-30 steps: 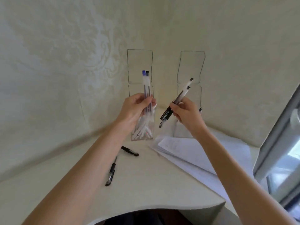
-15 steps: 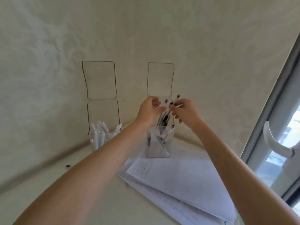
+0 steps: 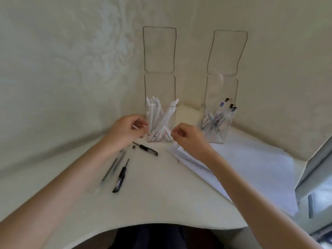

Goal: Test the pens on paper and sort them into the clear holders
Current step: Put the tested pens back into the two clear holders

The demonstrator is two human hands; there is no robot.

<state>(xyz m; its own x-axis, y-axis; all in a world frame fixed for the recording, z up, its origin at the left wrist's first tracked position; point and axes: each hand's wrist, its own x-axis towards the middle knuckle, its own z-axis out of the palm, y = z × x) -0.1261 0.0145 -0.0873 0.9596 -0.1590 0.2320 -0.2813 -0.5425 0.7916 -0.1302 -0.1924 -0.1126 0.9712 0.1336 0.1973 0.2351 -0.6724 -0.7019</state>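
Observation:
Two clear holders stand against the wall. The left holder [image 3: 160, 130] contains several white pens; the right holder [image 3: 216, 127] contains several dark-capped pens. My left hand [image 3: 125, 132] hovers just left of the left holder, blurred, its fingers loosely curled with nothing plainly in them. My right hand [image 3: 190, 139] hovers between the two holders, over the near corner of the paper stack [image 3: 255, 169], also loosely curled and holding nothing. A black pen [image 3: 147, 149], a second black pen [image 3: 121, 176] and a blurred grey pen [image 3: 112, 167] lie loose on the desk below my left hand.
The cream desk [image 3: 161, 198] sits in a wall corner and has a curved front edge. A window frame [image 3: 316, 168] borders the right side. The paper stack reaches nearly to the desk's right edge.
Both hands have left the right holder, where the pens they held now stand, and dropped to the desk by the left holder. The view swung back left and down.

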